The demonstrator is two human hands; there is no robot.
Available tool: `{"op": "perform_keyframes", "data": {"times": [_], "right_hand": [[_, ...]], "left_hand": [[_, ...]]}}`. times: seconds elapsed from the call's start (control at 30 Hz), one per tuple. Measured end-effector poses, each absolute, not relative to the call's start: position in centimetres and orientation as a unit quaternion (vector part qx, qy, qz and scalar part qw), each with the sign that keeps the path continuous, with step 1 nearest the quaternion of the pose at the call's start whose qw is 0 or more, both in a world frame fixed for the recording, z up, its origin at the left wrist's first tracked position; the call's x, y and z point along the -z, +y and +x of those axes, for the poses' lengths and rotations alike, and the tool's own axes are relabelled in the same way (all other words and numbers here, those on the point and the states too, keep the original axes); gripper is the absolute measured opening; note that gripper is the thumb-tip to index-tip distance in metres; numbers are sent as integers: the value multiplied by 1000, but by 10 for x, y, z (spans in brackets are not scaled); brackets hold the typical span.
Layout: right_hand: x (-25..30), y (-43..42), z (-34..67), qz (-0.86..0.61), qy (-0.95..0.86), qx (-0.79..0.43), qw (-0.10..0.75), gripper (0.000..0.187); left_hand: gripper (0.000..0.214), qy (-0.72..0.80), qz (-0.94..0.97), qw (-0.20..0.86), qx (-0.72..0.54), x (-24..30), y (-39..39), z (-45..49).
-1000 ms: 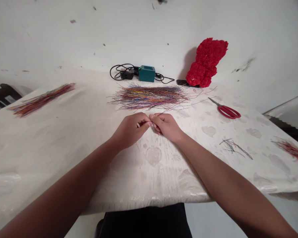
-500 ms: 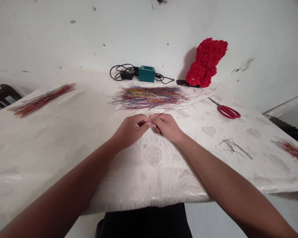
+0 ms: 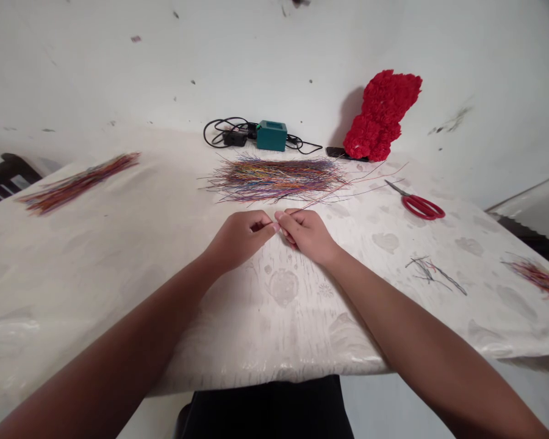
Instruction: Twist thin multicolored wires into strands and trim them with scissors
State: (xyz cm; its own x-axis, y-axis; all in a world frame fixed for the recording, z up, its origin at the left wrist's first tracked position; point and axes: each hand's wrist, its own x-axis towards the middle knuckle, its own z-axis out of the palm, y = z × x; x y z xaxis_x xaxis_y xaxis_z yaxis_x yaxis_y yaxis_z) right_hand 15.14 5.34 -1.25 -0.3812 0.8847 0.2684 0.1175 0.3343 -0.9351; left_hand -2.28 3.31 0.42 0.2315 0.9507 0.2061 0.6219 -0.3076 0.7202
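My left hand (image 3: 238, 239) and my right hand (image 3: 305, 233) rest on the white table (image 3: 119, 262), their fingertips meeting in a pinch at the middle. A few thin coloured wires (image 3: 348, 184) run from the pinch out to the right and back. Both hands are closed on the ends of these wires. Just beyond the hands lies a big pile of thin multicoloured wires (image 3: 274, 177).
Red-handled scissors (image 3: 418, 204) lie at the right. A red fluffy object (image 3: 382, 116) leans on the wall, with a teal box (image 3: 271, 135) and black cables (image 3: 224, 133) beside it. A wire bundle (image 3: 77, 183) lies at the left, wire scraps (image 3: 432, 273) and another small pile (image 3: 537, 275) at the right.
The far ends of the held wires have lifted and swung slightly; the hands stay pinched together in nearly the same spot.
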Motion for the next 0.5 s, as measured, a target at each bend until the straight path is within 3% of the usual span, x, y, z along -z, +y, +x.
{"op": "perform_keyframes", "data": {"times": [0.5], "right_hand": [[9,51,151,-375,-753,-344,418,51]], "left_hand": [[28,521,730,303,-323,-11,30,-22]]}}
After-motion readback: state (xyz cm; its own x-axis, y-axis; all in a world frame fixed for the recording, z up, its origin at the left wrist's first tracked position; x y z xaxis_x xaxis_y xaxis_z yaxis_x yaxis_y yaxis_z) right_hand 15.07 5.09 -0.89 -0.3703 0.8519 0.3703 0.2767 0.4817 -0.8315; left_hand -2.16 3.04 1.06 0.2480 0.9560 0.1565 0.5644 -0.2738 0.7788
